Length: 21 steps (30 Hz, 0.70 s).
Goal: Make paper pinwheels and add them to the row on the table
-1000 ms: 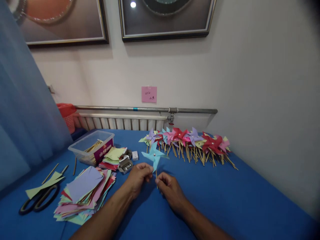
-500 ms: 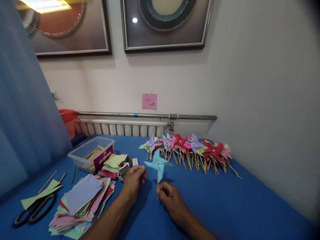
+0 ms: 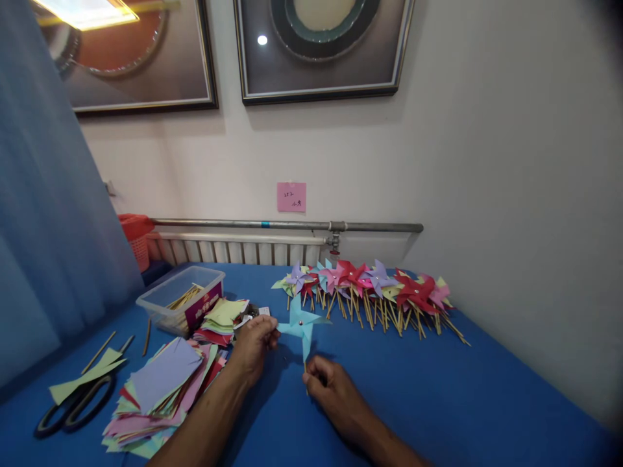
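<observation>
A light-blue paper pinwheel (image 3: 302,322) with a pin at its centre stands upright on a thin wooden stick. My right hand (image 3: 335,392) pinches that stick low down, between thumb and fingers. At the pinwheel's left side, my left hand (image 3: 256,344) has its fingertips closed at the tip of one blade. Behind my left hand lie a small stack of coloured paper (image 3: 224,316) and small boxes, partly hidden by the hand. Beyond the pinwheel, a row of finished pinwheels (image 3: 353,275) in red, pink, purple and other colours lies on the blue table (image 3: 438,395).
A clear plastic box (image 3: 182,295) holds wooden sticks. Nearer on the left are a large pile of coloured paper sheets (image 3: 165,373) and black-handled scissors (image 3: 90,405) under green paper strips. A blue curtain (image 3: 58,194) hangs at far left; a radiator (image 3: 233,250) runs along the wall.
My left hand has moved up to the pinwheel's left blade, and its fingertips now meet the tip. The pinwheel has turned and shifted slightly left. My right hand keeps its hold on the stick.
</observation>
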Each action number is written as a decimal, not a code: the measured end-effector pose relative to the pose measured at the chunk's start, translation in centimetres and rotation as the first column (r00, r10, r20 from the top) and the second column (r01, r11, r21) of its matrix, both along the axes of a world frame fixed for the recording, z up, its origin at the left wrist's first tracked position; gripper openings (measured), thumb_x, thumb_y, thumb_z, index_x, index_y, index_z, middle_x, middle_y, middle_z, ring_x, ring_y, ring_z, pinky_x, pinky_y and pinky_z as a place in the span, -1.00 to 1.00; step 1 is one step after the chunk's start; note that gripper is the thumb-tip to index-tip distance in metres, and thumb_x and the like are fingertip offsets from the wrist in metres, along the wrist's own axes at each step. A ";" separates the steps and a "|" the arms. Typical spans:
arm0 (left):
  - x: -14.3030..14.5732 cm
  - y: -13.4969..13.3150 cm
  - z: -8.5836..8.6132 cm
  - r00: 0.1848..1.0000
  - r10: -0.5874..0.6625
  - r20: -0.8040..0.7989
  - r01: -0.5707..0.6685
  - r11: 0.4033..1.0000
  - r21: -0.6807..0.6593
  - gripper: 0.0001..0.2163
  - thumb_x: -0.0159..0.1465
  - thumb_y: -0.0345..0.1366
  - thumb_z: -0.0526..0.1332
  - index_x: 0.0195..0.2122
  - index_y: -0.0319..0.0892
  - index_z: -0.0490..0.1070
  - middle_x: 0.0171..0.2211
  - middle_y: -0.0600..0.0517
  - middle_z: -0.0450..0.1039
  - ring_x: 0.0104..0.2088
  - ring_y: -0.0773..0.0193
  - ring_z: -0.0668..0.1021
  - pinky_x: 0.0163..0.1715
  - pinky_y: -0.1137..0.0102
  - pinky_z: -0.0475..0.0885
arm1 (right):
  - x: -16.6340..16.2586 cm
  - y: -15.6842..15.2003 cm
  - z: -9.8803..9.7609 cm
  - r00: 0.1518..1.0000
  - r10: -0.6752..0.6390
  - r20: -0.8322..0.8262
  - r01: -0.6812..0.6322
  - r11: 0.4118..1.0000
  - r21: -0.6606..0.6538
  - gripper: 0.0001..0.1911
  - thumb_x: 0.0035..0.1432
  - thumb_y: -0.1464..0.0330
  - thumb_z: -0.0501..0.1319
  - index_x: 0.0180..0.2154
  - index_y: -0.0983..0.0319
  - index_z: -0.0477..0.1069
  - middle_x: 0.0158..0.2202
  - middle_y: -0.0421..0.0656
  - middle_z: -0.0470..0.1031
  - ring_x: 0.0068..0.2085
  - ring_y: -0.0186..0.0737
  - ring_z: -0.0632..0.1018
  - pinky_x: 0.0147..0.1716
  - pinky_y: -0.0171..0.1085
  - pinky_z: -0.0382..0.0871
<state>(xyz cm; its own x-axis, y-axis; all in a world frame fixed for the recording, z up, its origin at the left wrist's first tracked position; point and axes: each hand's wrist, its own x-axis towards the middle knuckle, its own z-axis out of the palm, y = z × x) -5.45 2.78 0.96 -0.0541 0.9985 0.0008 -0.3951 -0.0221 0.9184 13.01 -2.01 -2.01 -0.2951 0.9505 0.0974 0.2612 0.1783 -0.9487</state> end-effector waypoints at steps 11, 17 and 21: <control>1.4 -1.2 -0.6 0.977 -0.162 -0.137 0.160 0.987 -0.025 -0.84 -0.06 -0.22 0.31 -0.56 -0.21 0.42 -0.63 0.07 0.40 -0.63 0.40 0.33 -0.54 0.44 0.19 | 0.1 0.3 -0.4 1.000 -0.028 -0.014 0.029 0.999 0.037 -0.82 0.16 0.31 0.13 -0.48 0.18 0.27 -0.56 -0.32 0.24 -0.49 -0.33 0.24 -0.44 -0.32 0.12; 2.8 -1.8 -0.9 0.939 -0.232 -0.253 0.226 0.973 -0.054 -0.80 -0.06 -0.19 0.33 -0.60 -0.21 0.41 -0.64 0.07 0.40 -0.64 0.41 0.33 -0.55 0.45 0.17 | 0.2 0.2 -0.3 1.000 -0.012 -0.027 0.013 0.999 0.036 -0.84 0.16 0.31 0.13 -0.46 0.19 0.27 -0.56 -0.33 0.22 -0.50 -0.33 0.23 -0.46 -0.32 0.11; 3.3 -1.7 -1.5 0.926 -0.235 -0.296 0.237 0.971 -0.031 -0.75 -0.07 -0.14 0.38 -0.59 -0.20 0.40 -0.67 0.10 0.36 -0.66 0.42 0.29 -0.58 0.45 0.13 | 0.2 0.2 -0.3 1.000 0.000 -0.016 0.001 0.999 0.051 -0.82 0.17 0.32 0.13 -0.47 0.18 0.25 -0.55 -0.33 0.20 -0.49 -0.34 0.21 -0.46 -0.32 0.11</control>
